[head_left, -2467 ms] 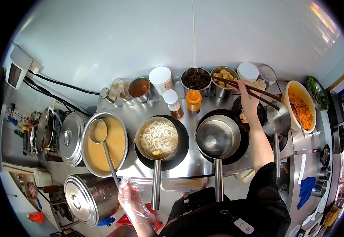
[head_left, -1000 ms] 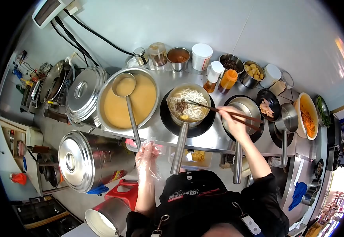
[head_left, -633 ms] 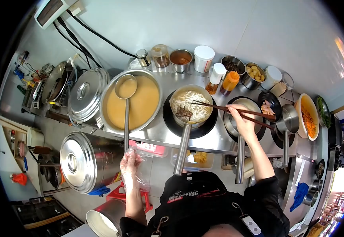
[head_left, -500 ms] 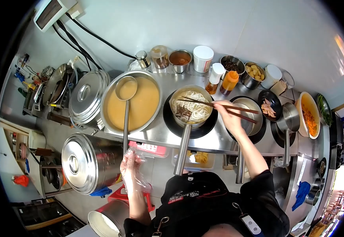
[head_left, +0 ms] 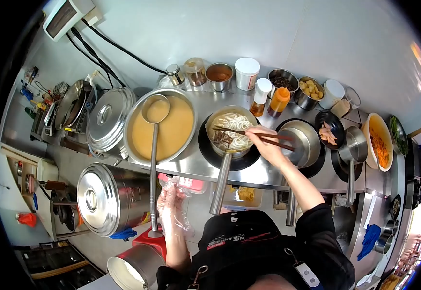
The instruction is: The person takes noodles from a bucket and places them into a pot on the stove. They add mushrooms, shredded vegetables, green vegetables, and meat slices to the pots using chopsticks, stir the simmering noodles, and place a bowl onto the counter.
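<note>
My right hand is closed round dark chopsticks, their tips in a saucepan among white noodles and brown shreds. That pan stands on a black round burner, its long handle toward me. My left hand, in a loose clear plastic glove, is just right of a long ladle's handle. Its fingers are loosely bent and apart, partly blurred by the plastic, and the handle shows clear of them. The ladle's bowl rests in a wide pot of light-brown broth.
Right of the noodles stand another saucepan, a black bowl of pink meat slices, an empty saucepan and a tub of orange shreds. Bottles and containers line the wall. A large lidded pot stands at lower left.
My left hand has come off the ladle handle and moved right; the handle's lower end now shows. My right hand has shifted left and slightly down with the chopsticks.
</note>
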Motion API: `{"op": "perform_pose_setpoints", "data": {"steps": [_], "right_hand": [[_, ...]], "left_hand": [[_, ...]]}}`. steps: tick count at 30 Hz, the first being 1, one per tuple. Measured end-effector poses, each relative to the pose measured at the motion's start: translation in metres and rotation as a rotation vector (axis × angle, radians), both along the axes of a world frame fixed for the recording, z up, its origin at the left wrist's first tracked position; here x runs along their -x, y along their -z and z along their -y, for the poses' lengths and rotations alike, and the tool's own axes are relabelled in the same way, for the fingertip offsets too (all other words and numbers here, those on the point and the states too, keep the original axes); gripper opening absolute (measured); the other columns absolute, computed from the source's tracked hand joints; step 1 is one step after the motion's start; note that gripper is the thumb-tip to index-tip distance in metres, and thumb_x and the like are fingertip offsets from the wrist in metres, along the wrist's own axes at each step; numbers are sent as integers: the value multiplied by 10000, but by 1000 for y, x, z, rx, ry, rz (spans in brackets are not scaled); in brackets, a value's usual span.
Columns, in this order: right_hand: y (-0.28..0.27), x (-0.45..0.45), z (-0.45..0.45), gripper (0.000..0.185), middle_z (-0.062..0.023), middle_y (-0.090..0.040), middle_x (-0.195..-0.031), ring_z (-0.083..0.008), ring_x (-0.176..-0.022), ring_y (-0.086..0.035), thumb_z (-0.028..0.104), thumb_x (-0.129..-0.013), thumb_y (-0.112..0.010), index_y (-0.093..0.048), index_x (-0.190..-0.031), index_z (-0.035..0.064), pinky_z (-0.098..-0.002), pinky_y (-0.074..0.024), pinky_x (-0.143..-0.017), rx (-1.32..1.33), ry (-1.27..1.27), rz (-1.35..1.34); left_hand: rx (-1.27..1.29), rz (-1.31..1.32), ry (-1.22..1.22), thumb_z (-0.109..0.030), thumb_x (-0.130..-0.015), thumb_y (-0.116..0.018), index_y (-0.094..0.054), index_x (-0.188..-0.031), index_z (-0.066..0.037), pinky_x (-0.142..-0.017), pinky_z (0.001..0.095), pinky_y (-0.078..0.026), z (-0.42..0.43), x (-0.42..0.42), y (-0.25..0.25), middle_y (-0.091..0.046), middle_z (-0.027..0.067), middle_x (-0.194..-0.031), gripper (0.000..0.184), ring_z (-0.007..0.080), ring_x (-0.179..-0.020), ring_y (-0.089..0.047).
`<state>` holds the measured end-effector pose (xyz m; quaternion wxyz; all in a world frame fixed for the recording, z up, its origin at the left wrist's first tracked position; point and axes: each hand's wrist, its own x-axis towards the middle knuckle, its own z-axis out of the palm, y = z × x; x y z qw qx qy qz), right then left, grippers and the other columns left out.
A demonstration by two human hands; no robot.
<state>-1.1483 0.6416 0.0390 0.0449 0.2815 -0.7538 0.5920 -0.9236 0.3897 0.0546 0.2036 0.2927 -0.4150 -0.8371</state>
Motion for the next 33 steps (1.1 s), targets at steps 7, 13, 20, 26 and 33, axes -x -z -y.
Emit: {"op": "perform_pose_setpoints", "data": {"steps": [7, 13, 20, 26, 33], "right_hand": [[-14, -7, -45, 121, -111, -679, -848, -180, -755, -638, 93, -885, -647, -675, -916, -21, -286, -498, -692, 4, 237, -33], [-7, -11, -37, 136, -97, -696, -849, -158, -777, -645, 109, -877, -661, -676, -924, -18, -277, -501, -704, -49, 120, 89], [-53, -7, -72, 126, -79, -677, -797, -140, -717, -609, 89, -890, -644, -675, -886, -34, -270, -481, -663, -23, 172, 100], [-36, 3, -51, 134, -87, -660, -768, -152, -682, -591, 96, -890, -639, -660, -891, -37, -294, -473, -648, -180, 51, 58], [-64, 10, -63, 122, -67, -660, -739, -106, -632, -592, 73, -891, -631, -658, -862, -42, -251, -473, -590, -23, 133, 95]], "left_hand": [[-21, -1, -46, -109, -920, -622, -623, -1004, -26, -649, 251, -510, -8, -4, -2, -637, 34, -784, 118, 116, -654, -596], [-12, 28, -71, -108, -921, -620, -624, -989, -30, -665, 263, -508, -13, -12, -1, -634, 30, -781, 104, 117, -662, -592], [-3, 32, -73, -113, -922, -622, -620, -997, -28, -667, 261, -507, -17, -15, -1, -629, 31, -775, 114, 120, -664, -594], [-30, 6, -60, -110, -926, -615, -620, -1018, -20, -666, 262, -516, -19, -19, 9, -624, 36, -773, 128, 124, -671, -597], [-19, 7, -65, -108, -925, -616, -621, -1010, -16, -647, 258, -521, -21, -19, 2, -625, 35, -780, 126, 122, -670, -599]]}}
